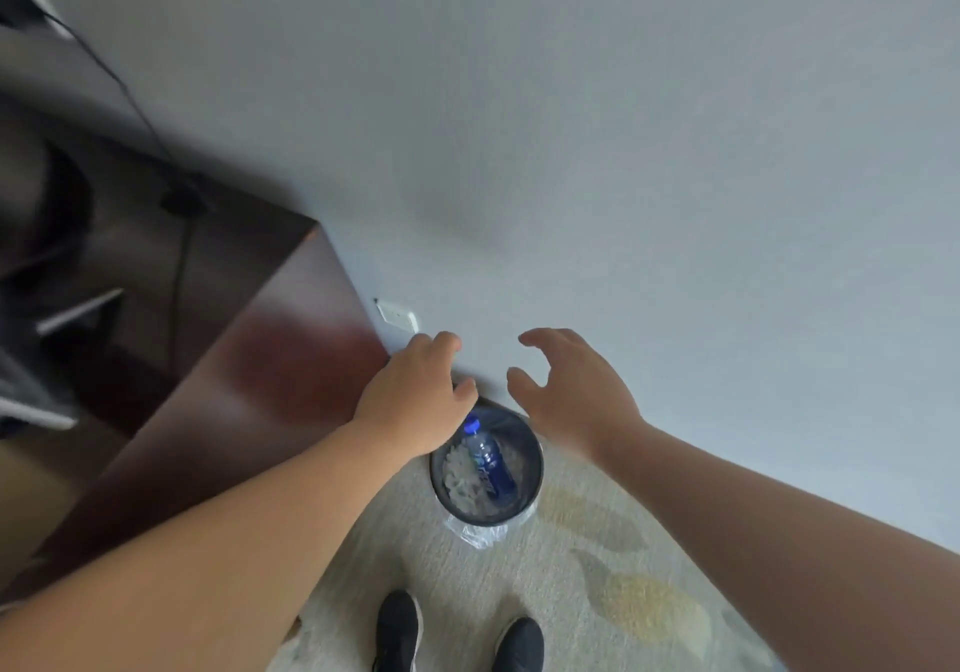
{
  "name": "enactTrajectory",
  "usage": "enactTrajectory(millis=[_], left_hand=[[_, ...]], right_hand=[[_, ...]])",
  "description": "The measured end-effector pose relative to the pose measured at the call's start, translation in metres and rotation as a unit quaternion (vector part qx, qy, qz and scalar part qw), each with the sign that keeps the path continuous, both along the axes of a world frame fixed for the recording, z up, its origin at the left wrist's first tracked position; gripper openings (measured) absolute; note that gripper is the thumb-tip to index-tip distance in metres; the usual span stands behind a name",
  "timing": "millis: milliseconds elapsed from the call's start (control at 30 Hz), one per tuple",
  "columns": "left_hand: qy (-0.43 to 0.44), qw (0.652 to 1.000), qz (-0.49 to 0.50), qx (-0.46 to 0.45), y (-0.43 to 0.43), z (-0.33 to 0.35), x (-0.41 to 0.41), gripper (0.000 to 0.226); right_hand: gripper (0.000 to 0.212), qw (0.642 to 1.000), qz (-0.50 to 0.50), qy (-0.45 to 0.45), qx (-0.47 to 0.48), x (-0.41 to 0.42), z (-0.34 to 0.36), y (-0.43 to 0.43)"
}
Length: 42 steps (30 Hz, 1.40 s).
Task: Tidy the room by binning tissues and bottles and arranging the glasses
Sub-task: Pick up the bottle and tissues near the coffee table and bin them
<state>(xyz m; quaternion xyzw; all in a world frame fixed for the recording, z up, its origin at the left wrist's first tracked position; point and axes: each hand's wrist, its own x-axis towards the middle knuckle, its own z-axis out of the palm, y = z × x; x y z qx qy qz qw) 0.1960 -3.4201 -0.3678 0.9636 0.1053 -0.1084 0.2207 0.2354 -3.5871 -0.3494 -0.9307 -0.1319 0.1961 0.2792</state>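
A round dark bin point(535, 469) stands on the carpet by the wall. Inside it lies a plastic bottle point(488, 458) with a blue cap and blue label, on top of crumpled white tissues point(460, 479). My left hand point(415, 396) hovers above the bin's left rim, fingers loosely curled, holding nothing. My right hand point(566, 391) hangs above the bin's right rim with fingers spread and empty. No glasses are in view.
A dark wooden desk point(291, 359) runs along the wall to the left of the bin, with a black cable point(179, 276) across it. A white wall socket point(397, 315) sits beside the desk corner. My two black shoes point(457, 635) stand on the pale patterned carpet.
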Motion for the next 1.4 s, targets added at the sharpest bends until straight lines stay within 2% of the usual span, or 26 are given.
enactTrajectory(millis=[233, 467, 700, 933, 1133, 1400], left_hand=[[-0.088, 0.995, 0.027, 0.024, 0.009, 0.127, -0.043, 0.045], [-0.151, 0.985, 0.053, 0.059, 0.017, 0.208, -0.127, 0.043], [-0.190, 0.975, 0.099, 0.067, 0.037, 0.239, -0.275, 0.041], [-0.199, 0.953, 0.202, 0.103, 0.086, 0.278, -0.398, 0.040], [-0.204, 0.923, 0.300, 0.127, 0.125, 0.298, -0.469, 0.041], [-0.168, 0.875, 0.431, 0.144, 0.181, 0.299, -0.539, 0.040]], right_hand=[[0.048, 0.994, 0.052, -0.085, 0.037, -0.035, 0.120, 0.017], [0.045, 0.984, 0.075, -0.142, 0.076, -0.110, 0.194, 0.033], [0.042, 0.970, 0.134, -0.182, 0.086, -0.227, 0.229, 0.059], [0.041, 0.948, 0.216, -0.202, 0.115, -0.325, 0.264, 0.116], [0.039, 0.922, 0.301, -0.206, 0.134, -0.374, 0.284, 0.175], [0.039, 0.876, 0.423, -0.171, 0.157, -0.408, 0.284, 0.270]])
